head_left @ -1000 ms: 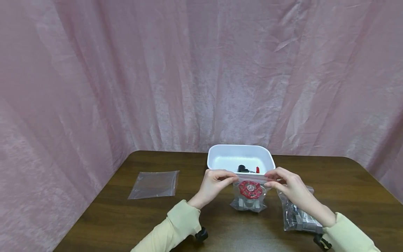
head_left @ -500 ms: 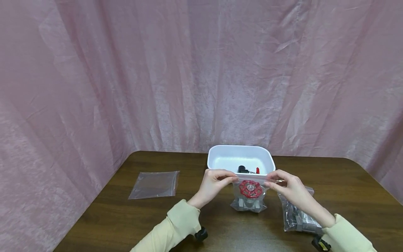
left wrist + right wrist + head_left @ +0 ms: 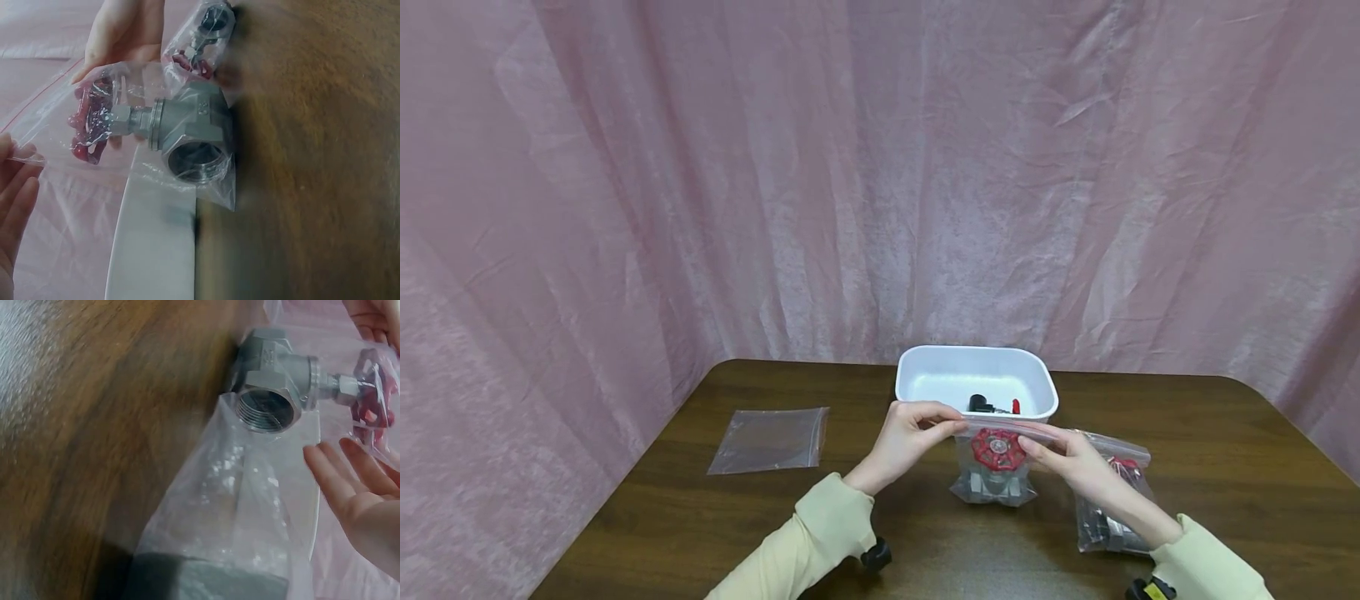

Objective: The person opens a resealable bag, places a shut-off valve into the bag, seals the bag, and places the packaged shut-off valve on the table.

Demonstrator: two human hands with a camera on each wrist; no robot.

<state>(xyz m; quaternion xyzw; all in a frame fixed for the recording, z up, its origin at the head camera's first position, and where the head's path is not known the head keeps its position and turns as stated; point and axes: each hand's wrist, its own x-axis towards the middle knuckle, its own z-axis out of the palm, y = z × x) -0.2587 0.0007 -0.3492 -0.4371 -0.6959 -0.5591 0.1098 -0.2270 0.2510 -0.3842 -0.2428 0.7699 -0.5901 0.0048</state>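
1. Right hand [image 3: 1071,462] shifts inward along the top of a clear zip bag [image 3: 967,467], away from the right-hand corner it held a half-second earlier; thumb in front and fingers behind, it pinches the upper edge near a red handwheel [image 3: 998,450].
2. Pale yellow sleeves [image 3: 782,542] reach in from the foreground over a dark wooden table [image 3: 700,533].
3. Left hand [image 3: 904,442] grips the bag's opposite top corner between thumb and fingers, as before.
4. Between the hands, the handwheel tops a metal valve [image 3: 187,119] upright inside the bag, just in front of a white tray; whether its base touches the table cannot be told.
5. Beside the right forearm lies a second bag [image 3: 1093,521], holding metal and red parts.
6. Well to the left, a flat bag [image 3: 767,442] rests on the wood.
7. Beyond, the white tray [image 3: 943,379] contains a black piece [image 3: 978,403] and a red one [image 3: 1016,407].
8. Pink curtain [image 3: 880,183] hangs behind.
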